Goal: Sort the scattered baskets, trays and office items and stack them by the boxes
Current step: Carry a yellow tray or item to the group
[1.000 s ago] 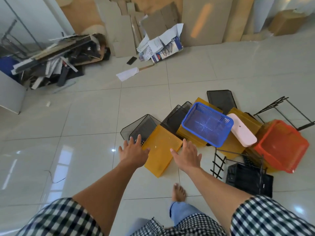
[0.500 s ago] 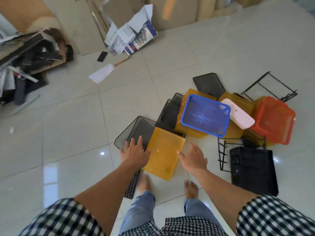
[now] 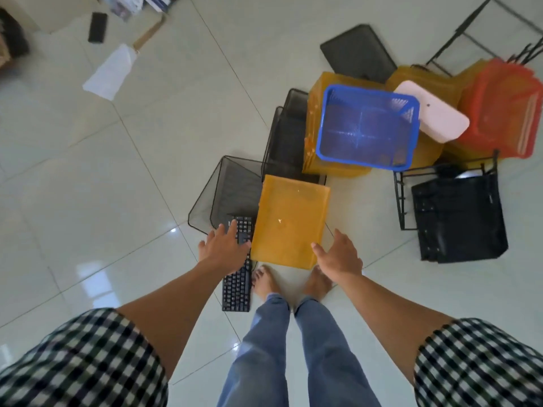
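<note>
Glossy pale floor tiles (image 3: pixel 102 201); left hand (image 3: pixel 224 249), right hand (image 3: pixel 338 255) flank yellow tray (image 3: pixel 289 218), fingers (image 3: pixel 231 230) apart, empty.

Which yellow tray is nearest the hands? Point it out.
The flat yellow tray between the left hand and right hand, by the feet. The other yellow trays lie farther back, under the blue basket.

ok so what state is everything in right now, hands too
left hand: open, fingers spread over the keyboard
right hand: open, at the yellow tray's near corner
yellow tray: lying flat, ungripped
blue basket: open side up, empty
red basket: tipped on its side
keyboard: flat, keys up
</note>
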Demonstrator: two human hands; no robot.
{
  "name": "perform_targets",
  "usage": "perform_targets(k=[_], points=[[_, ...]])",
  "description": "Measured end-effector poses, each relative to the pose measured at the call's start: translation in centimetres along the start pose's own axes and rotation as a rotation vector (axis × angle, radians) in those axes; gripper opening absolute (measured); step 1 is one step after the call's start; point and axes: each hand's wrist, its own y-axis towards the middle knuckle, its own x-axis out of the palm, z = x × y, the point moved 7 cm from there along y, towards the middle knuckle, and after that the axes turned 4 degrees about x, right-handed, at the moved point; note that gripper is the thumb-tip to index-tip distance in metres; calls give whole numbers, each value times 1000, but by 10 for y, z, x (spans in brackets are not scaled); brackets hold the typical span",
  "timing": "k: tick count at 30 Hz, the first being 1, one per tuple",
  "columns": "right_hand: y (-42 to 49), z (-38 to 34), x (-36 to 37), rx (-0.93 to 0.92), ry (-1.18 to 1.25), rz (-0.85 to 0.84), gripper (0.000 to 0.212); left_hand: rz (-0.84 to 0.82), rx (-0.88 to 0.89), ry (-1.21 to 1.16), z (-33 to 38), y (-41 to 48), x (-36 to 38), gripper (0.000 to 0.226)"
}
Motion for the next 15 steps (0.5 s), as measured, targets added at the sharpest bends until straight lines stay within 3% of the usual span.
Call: perform_targets(k=[7,15], points=[[114,34,67,70,61,-36,87,-74,-24,-200,-5,124,85,79],[253,63,163,251,300,-95,85,-85,-66,-383,-23,253,185,83]])
